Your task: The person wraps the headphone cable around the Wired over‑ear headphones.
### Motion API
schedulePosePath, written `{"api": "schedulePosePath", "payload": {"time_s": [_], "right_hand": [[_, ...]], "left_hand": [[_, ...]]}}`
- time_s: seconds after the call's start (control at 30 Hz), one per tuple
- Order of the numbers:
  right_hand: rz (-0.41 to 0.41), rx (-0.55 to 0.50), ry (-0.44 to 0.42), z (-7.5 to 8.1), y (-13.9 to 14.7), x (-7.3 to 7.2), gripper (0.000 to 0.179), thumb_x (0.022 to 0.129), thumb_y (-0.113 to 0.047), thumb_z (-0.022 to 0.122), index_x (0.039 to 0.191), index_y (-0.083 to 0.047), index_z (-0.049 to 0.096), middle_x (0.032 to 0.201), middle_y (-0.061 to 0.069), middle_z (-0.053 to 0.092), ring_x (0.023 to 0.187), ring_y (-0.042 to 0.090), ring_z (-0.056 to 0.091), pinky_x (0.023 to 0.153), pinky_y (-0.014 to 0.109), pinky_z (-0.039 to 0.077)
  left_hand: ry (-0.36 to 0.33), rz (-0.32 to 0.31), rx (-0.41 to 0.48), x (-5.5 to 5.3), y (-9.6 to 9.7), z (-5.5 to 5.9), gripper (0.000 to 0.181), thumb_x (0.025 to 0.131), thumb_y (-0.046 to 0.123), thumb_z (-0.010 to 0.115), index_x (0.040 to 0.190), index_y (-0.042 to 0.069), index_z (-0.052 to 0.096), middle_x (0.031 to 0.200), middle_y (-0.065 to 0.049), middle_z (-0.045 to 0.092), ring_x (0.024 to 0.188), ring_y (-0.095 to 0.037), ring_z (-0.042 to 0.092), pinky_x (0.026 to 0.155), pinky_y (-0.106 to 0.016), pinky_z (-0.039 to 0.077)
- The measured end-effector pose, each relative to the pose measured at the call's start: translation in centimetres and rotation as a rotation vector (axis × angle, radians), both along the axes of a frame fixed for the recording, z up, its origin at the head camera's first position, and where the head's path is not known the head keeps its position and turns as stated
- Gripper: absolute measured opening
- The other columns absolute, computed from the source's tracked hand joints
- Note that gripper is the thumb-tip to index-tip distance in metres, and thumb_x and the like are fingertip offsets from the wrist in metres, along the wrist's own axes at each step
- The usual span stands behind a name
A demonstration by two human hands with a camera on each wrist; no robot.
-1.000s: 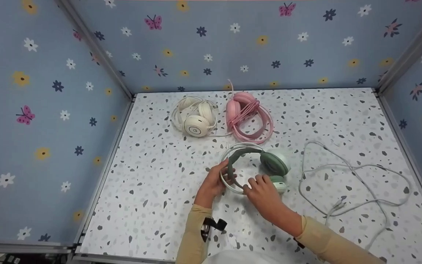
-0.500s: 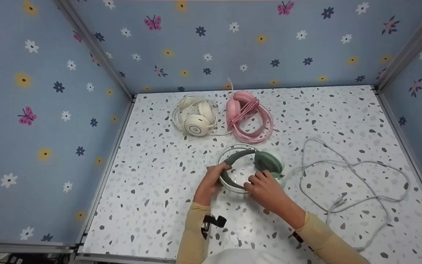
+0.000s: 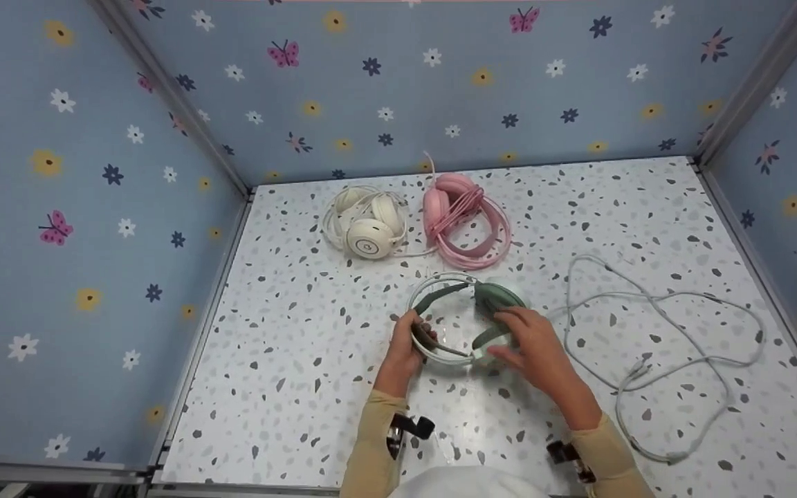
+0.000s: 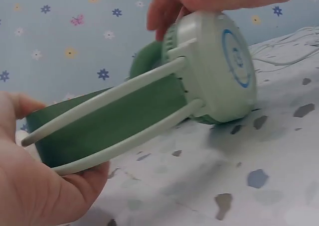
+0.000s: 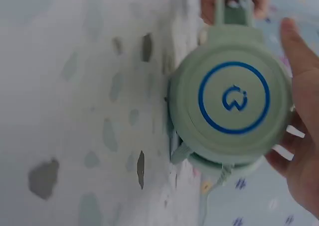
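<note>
A pair of pale green headphones with a dark green padded band is held tilted over the table, as the left wrist view shows. My left hand grips the headband at its top, thumb on one side and fingers on the other. Over the nearer ear cup, marked with a blue ring and logo, lies my right hand; its fingers bend down over the cup's edge. In the right wrist view the right thumb stands off the cup's face.
Cream headphones and pink headphones with bundled cords lie behind on the speckled table. The green pair's pale cable spreads in loose loops on the right, its plug among them. Patterned walls enclose the table.
My right hand has shifted from the side of the headband to the nearer ear cup, and its fingers have spread. The left hand keeps its grip on the headband.
</note>
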State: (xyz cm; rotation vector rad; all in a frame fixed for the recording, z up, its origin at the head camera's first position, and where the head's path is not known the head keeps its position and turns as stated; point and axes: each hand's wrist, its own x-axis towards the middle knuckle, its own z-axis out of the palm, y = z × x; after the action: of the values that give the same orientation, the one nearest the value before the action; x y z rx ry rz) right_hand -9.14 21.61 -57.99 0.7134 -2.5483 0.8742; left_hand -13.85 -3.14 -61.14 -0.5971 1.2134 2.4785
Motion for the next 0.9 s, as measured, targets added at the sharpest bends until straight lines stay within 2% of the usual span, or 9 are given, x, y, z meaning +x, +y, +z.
{"api": "schedulePosePath", "payload": {"time_s": [0.07, 0.17, 0.3, 0.4, 0.47, 0.53, 0.7, 0.77, 0.9], "right_hand": [[-0.079, -0.088, -0.061, -0.1, 1.0, 0.1, 0.04, 0.089, -0.022, 0.072, 0.122, -0.002, 0.06, 0.122, 0.015, 0.058, 0.115, 0.034, 0.053, 0.095, 0.051, 0.04], [-0.153, -0.122, -0.133, -0.5, 2.4, 0.4, 0.027, 0.095, -0.007, 0.059, 0.121, 0.002, 0.058, 0.122, 0.019, 0.058, 0.116, 0.036, 0.052, 0.097, 0.051, 0.039], [-0.211, 0.053, -0.199, -1.2, 3.6, 0.5, 0.033, 0.091, -0.001, 0.062, 0.123, 0.003, 0.056, 0.124, 0.022, 0.056, 0.118, 0.039, 0.049, 0.094, 0.056, 0.039], [-0.242, 0.224, -0.226, -1.6, 4.5, 0.4, 0.025, 0.088, -0.005, 0.067, 0.113, -0.002, 0.063, 0.111, 0.018, 0.058, 0.108, 0.04, 0.052, 0.09, 0.059, 0.038], [-0.225, 0.287, -0.242, -1.7, 5.0, 0.2, 0.013, 0.088, -0.008, 0.069, 0.1, -0.007, 0.068, 0.093, 0.011, 0.059, 0.093, 0.035, 0.054, 0.085, 0.058, 0.037], [-0.18, 0.285, -0.302, -1.5, 5.7, 0.0, 0.002, 0.088, -0.013, 0.071, 0.087, -0.011, 0.069, 0.079, 0.002, 0.057, 0.079, 0.027, 0.055, 0.08, 0.051, 0.04], [-0.101, 0.206, -0.435, 0.8, 7.4, -0.3, 0.012, 0.09, -0.017, 0.069, 0.08, -0.012, 0.066, 0.068, -0.006, 0.057, 0.06, 0.011, 0.05, 0.059, 0.035, 0.043], [-0.084, 0.211, -0.364, 2.0, 7.5, -0.3, 0.009, 0.09, -0.015, 0.069, 0.083, -0.011, 0.067, 0.069, -0.006, 0.057, 0.06, 0.01, 0.051, 0.058, 0.033, 0.043], [0.021, 0.283, -0.004, 4.3, 6.2, -0.5, 0.01, 0.081, -0.015, 0.079, 0.079, -0.014, 0.069, 0.066, -0.006, 0.053, 0.054, 0.009, 0.05, 0.05, 0.029, 0.043]], "left_hand": [[-0.008, 0.041, -0.024, 0.0, 0.3, -0.2, 0.007, 0.078, 0.009, 0.049, 0.077, 0.007, 0.042, 0.061, 0.002, 0.04, 0.052, -0.012, 0.044, 0.048, -0.023, 0.041], [-0.031, 0.058, -0.044, 0.0, 0.5, -0.3, 0.024, 0.084, 0.01, 0.056, 0.069, 0.012, 0.039, 0.056, 0.006, 0.031, 0.047, -0.006, 0.034, 0.042, -0.021, 0.032], [-0.025, 0.039, -0.074, 0.1, 0.3, -0.4, 0.032, 0.088, 0.016, 0.063, 0.065, 0.013, 0.04, 0.05, 0.008, 0.028, 0.041, -0.003, 0.031, 0.039, -0.018, 0.03], [-0.002, 0.007, -0.085, 0.3, 0.2, -0.5, 0.032, 0.09, 0.022, 0.06, 0.066, 0.014, 0.04, 0.05, 0.009, 0.027, 0.04, -0.002, 0.028, 0.037, -0.018, 0.028], [0.01, 0.0, -0.098, 0.4, -0.1, -0.4, 0.036, 0.092, 0.026, 0.058, 0.065, 0.016, 0.037, 0.05, 0.009, 0.025, 0.04, -0.002, 0.026, 0.037, -0.018, 0.027], [0.028, 0.007, -0.104, 0.6, -0.4, -0.3, 0.038, 0.095, 0.028, 0.056, 0.065, 0.017, 0.035, 0.051, 0.009, 0.024, 0.04, -0.002, 0.024, 0.036, -0.019, 0.026], [0.064, 0.036, -0.174, 0.7, -1.4, 0.3, 0.037, 0.095, 0.034, 0.054, 0.068, 0.017, 0.036, 0.051, 0.01, 0.024, 0.039, -0.003, 0.023, 0.035, -0.019, 0.025], [0.065, 0.026, -0.213, 0.6, -1.7, 0.6, 0.036, 0.095, 0.037, 0.055, 0.07, 0.017, 0.037, 0.051, 0.01, 0.025, 0.04, -0.003, 0.023, 0.035, -0.019, 0.025], [0.053, -0.042, -0.262, 0.5, -2.0, 1.5, 0.037, 0.095, 0.039, 0.054, 0.071, 0.016, 0.038, 0.052, 0.01, 0.026, 0.041, -0.004, 0.024, 0.036, -0.019, 0.026]]}}
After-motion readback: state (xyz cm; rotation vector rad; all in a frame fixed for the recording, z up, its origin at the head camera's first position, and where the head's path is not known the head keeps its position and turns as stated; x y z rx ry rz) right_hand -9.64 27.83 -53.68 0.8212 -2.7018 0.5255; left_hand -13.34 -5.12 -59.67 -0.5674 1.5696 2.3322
